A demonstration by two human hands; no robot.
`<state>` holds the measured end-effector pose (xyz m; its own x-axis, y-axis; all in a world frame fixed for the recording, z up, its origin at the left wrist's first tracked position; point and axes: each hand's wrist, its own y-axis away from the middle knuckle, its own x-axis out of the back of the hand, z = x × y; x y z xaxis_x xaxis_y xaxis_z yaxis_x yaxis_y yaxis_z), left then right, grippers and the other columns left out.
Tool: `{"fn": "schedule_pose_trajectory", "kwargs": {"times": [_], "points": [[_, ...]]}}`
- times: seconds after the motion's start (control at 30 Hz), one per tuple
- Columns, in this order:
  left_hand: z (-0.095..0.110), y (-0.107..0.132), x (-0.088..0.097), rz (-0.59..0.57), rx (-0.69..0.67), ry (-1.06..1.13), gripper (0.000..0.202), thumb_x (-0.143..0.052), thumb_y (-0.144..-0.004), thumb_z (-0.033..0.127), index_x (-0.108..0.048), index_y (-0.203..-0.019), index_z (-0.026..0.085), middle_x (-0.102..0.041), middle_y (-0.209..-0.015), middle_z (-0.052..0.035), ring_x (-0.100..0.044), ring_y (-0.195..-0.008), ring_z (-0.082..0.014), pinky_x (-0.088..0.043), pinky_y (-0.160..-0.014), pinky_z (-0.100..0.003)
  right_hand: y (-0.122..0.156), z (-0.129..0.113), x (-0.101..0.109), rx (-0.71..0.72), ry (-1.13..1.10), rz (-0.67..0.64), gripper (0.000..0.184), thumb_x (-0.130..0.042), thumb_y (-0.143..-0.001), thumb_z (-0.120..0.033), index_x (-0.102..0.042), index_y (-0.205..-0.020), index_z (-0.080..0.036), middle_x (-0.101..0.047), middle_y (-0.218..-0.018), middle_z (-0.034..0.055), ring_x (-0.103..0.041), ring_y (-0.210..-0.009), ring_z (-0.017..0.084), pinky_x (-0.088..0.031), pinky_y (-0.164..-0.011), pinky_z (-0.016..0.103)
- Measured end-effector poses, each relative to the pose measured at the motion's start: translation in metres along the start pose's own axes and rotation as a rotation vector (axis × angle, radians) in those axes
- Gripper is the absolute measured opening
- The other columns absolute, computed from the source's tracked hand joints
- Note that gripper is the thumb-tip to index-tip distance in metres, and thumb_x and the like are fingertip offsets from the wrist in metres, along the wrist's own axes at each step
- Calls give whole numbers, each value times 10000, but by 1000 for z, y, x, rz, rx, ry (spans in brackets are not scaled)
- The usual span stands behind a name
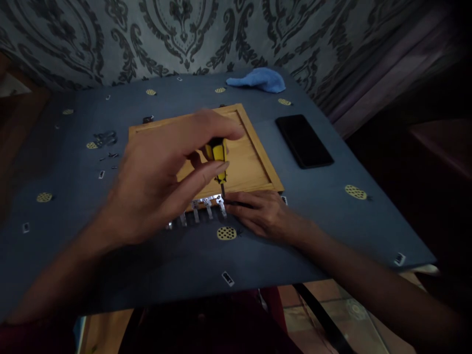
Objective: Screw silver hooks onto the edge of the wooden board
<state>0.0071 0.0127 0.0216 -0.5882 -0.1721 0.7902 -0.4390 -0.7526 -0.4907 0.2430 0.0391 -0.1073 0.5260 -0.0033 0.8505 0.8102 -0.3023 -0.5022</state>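
My left hand (158, 172) is closed around a screwdriver (220, 160) with a yellow and black handle, its shaft pointing down. The tip meets the right end of a shiny metal hook rail (208, 200), which lies along the near edge of a wooden framed board (254, 147). Several hooks stick out from the rail toward me. My right hand (267, 214) rests at that same end, fingers pressed together beside the screwdriver tip. What its fingertips grip, if anything, is hidden. My left hand covers much of the board and the rail's left part.
A black phone (304, 141) lies right of the board on the dark blue tablecloth (280, 260). A blue cloth (260, 80) sits at the back. Small dark screws (112, 155) and a clear plastic bag (105, 138) lie to the left. A patterned curtain (177, 39) hangs behind the table.
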Motion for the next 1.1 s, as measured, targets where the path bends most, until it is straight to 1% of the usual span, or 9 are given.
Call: {"fn": "schedule_pose_trajectory", "kwargs": {"times": [0.1,0.2,0.33,0.53,0.63,0.8,0.9,1.0,1.1], "points": [[-2,0,2,31,37,-19,209,-607,-945,221,-631,-1144,281,-717,-1152,28,-696,-909,-133,-589,-812,-243,1,0,1,-4,-18,-17,253,-463,-1007,-143,-698,-1103,-132,-725,-1217,105,-739,-960,183,-609,-721,301],[-4,0,0,1,52,-61,217,-621,-936,230,-629,-1153,248,-720,-1111,15,-693,-855,-130,-578,-784,-243,0,0,1,1,-30,-11,243,-471,-1002,-129,-694,-1096,-117,-727,-1205,122,-746,-951,196,-613,-716,306],[-3,1,-3,-59,51,-44,236,-586,-951,224,-621,-1183,245,-711,-1135,7,-694,-905,-147,-564,-795,-244,0,1,-1,8,-6,9,252,-454,-1012,-141,-692,-1093,-131,-733,-1188,114,-749,-929,189,-605,-669,294],[0,0,-5,-52,29,-29,236,-581,-952,197,-619,-1184,221,-721,-1137,-1,-695,-956,-149,-563,-801,-224,0,1,-1,4,-10,13,257,-448,-1013,-147,-692,-1095,-132,-731,-1194,113,-749,-925,191,-608,-681,303],[-2,1,-7,-65,2,-39,240,-567,-965,208,-613,-1200,206,-717,-1168,-6,-690,-1004,-156,-563,-849,-227,-1,0,0,-1,-1,3,259,-446,-1019,-157,-694,-1088,-136,-728,-1201,116,-747,-936,193,-608,-692,307],[-7,3,-10,-87,-11,-59,271,-528,-982,233,-609,-1238,266,-701,-1215,28,-694,-1057,-180,-563,-928,-257,-2,0,0,6,5,14,265,-441,-1016,-152,-697,-1079,-131,-731,-1192,115,-748,-899,184,-601,-670,296],[-6,3,-11,-87,-29,-88,270,-524,-984,231,-610,-1238,263,-706,-1203,24,-697,-1065,-181,-574,-923,-260,-2,0,-1,4,2,24,247,-459,-1007,-140,-696,-1076,-126,-735,-1180,116,-747,-876,185,-598,-652,294],[-5,2,-12,-84,-64,-108,271,-521,-987,199,-592,-1249,215,-702,-1215,-16,-692,-1080,-168,-582,-903,-248,-1,1,-1,-1,-10,20,243,-464,-1006,-141,-692,-1091,-135,-734,-1181,110,-745,-886,183,-601,-656,294],[-4,2,-15,-70,-96,-130,257,-526,-986,200,-592,-1234,215,-707,-1159,-32,-705,-1048,-184,-601,-847,-277,0,1,-2,-3,-6,14,251,-457,-1009,-151,-692,-1100,-145,-730,-1187,110,-743,-874,182,-608,-673,310]]}}
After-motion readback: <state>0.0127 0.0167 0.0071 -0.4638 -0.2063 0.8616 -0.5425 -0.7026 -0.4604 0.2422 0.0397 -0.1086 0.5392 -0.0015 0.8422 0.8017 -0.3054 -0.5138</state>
